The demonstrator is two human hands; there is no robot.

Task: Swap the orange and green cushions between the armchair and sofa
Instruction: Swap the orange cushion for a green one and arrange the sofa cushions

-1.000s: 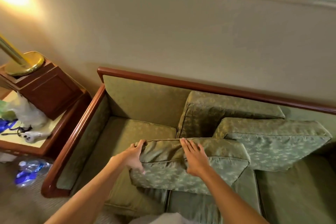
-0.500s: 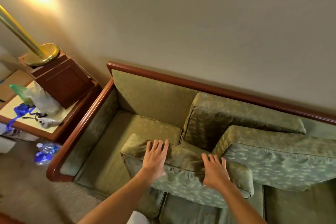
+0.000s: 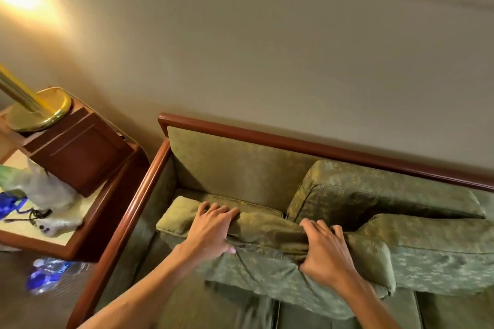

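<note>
Under both your hands: soft green patterned fabric cushion (image 3: 270, 251) on the wood-framed green sofa (image 3: 144, 195) | left hand (image 3: 211, 230) and right hand (image 3: 324, 251) each grip its top edge, fingers curled over | risk: lifted unevenly, it snags the leaning cushion (image 3: 438, 251) beside your right hand.

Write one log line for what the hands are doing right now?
scene: green sofa | left hand: grips green cushion top edge | right hand: grips same cushion | cushion: on sofa seat | orange cushion: not in view
</note>
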